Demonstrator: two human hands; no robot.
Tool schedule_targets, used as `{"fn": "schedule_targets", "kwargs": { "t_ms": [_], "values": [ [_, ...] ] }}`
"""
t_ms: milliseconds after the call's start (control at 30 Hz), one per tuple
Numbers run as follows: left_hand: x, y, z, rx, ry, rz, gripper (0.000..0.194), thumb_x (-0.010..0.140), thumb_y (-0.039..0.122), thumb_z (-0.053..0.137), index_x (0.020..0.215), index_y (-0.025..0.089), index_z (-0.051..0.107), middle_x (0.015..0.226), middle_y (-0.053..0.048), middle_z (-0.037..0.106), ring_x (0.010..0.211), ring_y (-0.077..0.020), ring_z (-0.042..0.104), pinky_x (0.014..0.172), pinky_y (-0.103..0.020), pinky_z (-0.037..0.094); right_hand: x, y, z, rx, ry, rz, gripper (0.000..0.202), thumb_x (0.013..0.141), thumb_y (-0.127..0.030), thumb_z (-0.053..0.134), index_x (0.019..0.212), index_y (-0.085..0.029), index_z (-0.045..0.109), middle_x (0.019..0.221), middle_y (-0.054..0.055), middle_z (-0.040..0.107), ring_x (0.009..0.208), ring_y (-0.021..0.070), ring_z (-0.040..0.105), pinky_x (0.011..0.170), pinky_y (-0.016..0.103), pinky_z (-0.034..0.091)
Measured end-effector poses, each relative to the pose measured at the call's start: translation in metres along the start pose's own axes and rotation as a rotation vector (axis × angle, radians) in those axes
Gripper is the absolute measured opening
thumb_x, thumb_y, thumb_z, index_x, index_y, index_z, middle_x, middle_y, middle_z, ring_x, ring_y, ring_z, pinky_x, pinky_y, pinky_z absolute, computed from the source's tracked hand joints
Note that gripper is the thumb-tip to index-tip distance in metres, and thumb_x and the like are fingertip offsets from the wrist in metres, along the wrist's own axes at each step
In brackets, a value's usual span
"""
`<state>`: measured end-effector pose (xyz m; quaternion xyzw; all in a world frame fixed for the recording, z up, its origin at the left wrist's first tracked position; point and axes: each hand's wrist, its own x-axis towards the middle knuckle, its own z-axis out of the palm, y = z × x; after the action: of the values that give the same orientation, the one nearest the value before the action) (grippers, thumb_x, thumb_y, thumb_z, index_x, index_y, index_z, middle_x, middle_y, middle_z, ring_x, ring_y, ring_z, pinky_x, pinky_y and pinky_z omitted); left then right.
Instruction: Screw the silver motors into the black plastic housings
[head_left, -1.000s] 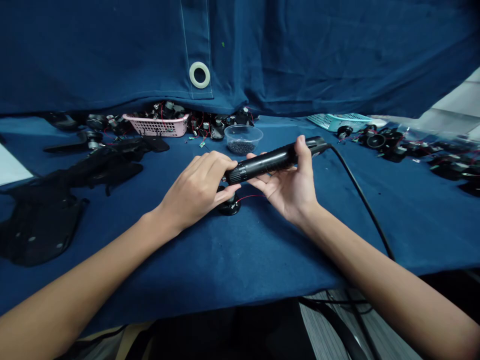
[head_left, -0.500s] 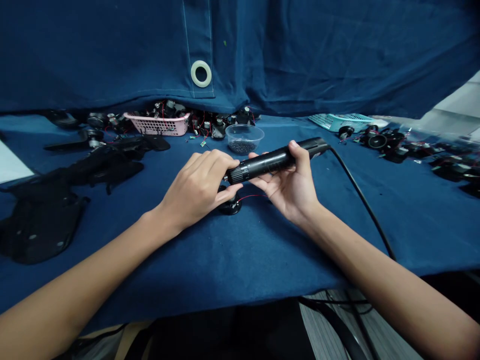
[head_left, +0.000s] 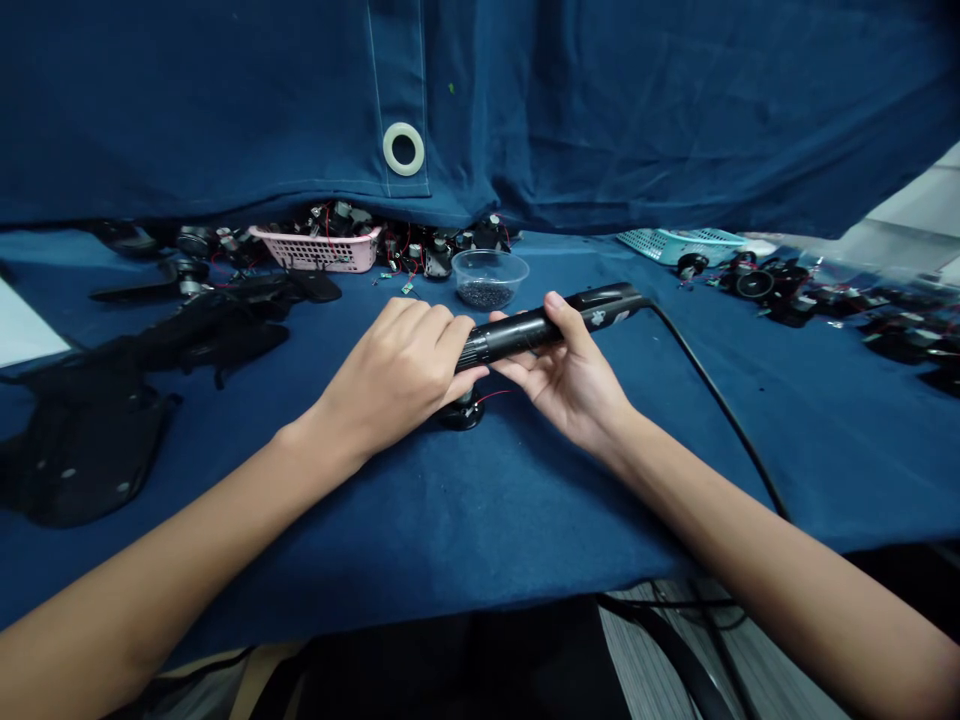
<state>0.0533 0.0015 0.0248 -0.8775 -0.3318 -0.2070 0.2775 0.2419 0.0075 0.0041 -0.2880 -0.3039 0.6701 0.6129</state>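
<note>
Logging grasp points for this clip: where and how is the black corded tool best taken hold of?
The black corded tool is probably best gripped mid-barrel, from the right, thumb on top: that stretch is a plain cylinder, while the left hand covers its left end and the cord leaves its right end.

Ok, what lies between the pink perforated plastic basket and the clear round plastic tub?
In the head view, black parts with thin red wires lie between the pink basket and the clear tub.

Tool (head_left: 517, 335) tip — behind L fingers (head_left: 448, 345)
</note>
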Motion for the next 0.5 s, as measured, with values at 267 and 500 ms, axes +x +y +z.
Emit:
{"fn": "schedule_targets", "kwargs": {
  "t_ms": [267,500],
  "values": [
    [-0.003,-0.008,0.006,-0.225,-0.057,-0.051,0.039,0.098,0.045,0.044,0.106,0.01,0.061,0.092,-0.011,0.064,0.09,-0.0265,0.059,0.085,-0.04,0.047,0.0,0.001,0.0,-0.031,-0.022,-0.003,0.026,0.081,-0.041,0.071,0.082,-0.017,0.065,0.098,0.009,0.075,0.087,0.0198,0.073,0.082,0.034,0.062],
    [-0.002,-0.014,0.004,-0.606,-0.159,-0.207,0.042,0.098,0.051,0.043,0.105,0.016,0.065,0.103,-0.007,0.069,0.091,-0.0229,0.063,0.083,-0.035,0.045,-0.001,0.0,0.0,-0.076,-0.073,-0.035,0.025,0.083,-0.043,0.069,0.084,-0.018,0.067,0.102,0.008,0.075,0.091,0.0193,0.073,0.085,0.034,0.061]
  ]
}}
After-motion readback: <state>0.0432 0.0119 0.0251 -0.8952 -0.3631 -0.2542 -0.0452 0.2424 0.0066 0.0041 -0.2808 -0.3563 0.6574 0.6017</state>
